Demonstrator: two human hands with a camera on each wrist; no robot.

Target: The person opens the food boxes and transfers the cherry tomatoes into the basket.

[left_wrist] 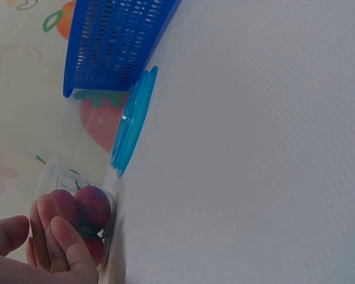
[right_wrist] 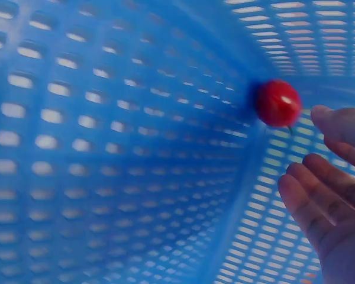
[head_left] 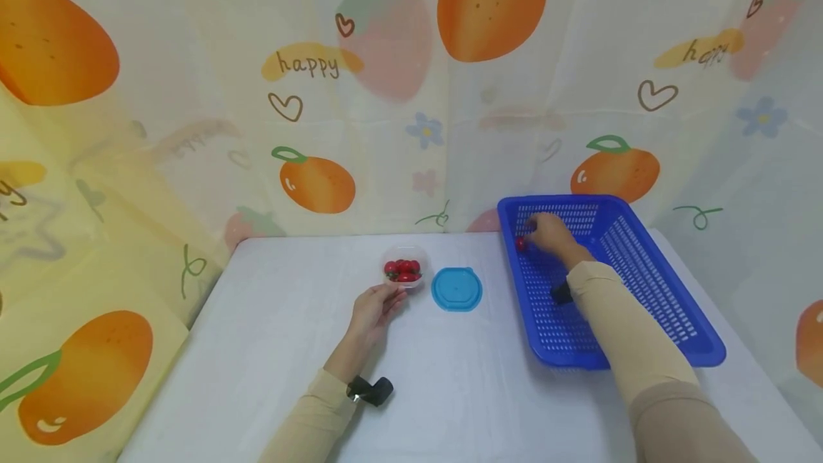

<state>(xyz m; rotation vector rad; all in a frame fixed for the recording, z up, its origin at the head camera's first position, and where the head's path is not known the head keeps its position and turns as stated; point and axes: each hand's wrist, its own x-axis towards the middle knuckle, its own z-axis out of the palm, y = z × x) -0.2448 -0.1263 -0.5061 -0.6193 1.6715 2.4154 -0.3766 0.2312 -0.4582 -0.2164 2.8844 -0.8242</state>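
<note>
A small clear plastic container (head_left: 403,254) holds several red cherry tomatoes (head_left: 402,270) with bits of green stem. My left hand (head_left: 376,311) is at its near side, fingertips right at the rim; in the left wrist view the fingers overlap the container and the thumb stands apart from them. Inside the blue basket (head_left: 536,327) my right hand (head_left: 554,236) reaches toward the far left corner. One cherry tomato (right_wrist: 278,103) lies there against the basket wall, just beyond the parted thumb and fingers, with nothing between them.
A round light-blue lid (head_left: 456,289) lies on the white table (head_left: 257,349) between the container and the basket. Behind the table hangs a fruit-printed cloth (head_left: 386,127). The basket's raised perforated sides surround my right hand.
</note>
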